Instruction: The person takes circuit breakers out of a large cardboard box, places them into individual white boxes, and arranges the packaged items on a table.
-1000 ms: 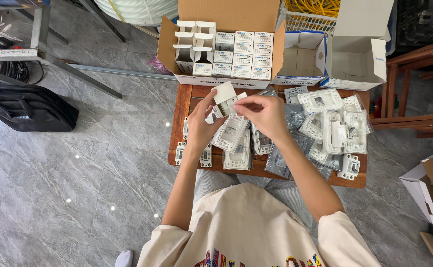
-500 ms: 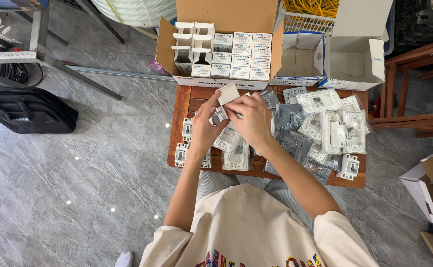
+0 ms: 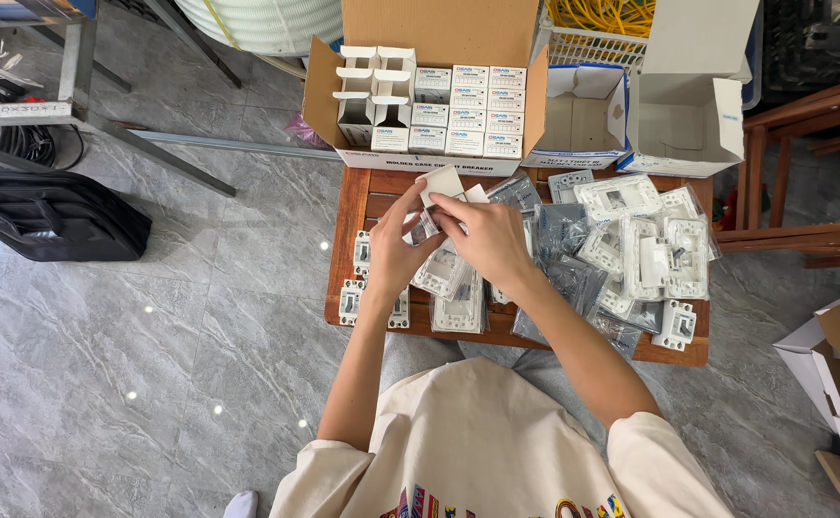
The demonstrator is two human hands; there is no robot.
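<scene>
Grey tiled floor, low wooden table [image 3: 382, 197]. Held above it: one small white carton [image 3: 442, 184], flap open, pinched between my left hand [image 3: 396, 245] and right hand [image 3: 487, 235], fingers closed on it. Behind, open cardboard box [image 3: 439, 58]: I count about twelve packed cartons, four standing open. Loose bagged white switches [image 3: 645, 245] remain, too many to count.

I take this for an electrical-goods stockroom: behind the low wooden table [image 3: 348, 288] stand an open carton of boxed breakers [image 3: 439, 105], cable coils [image 3: 621, 14] and hose [image 3: 267, 19]
</scene>
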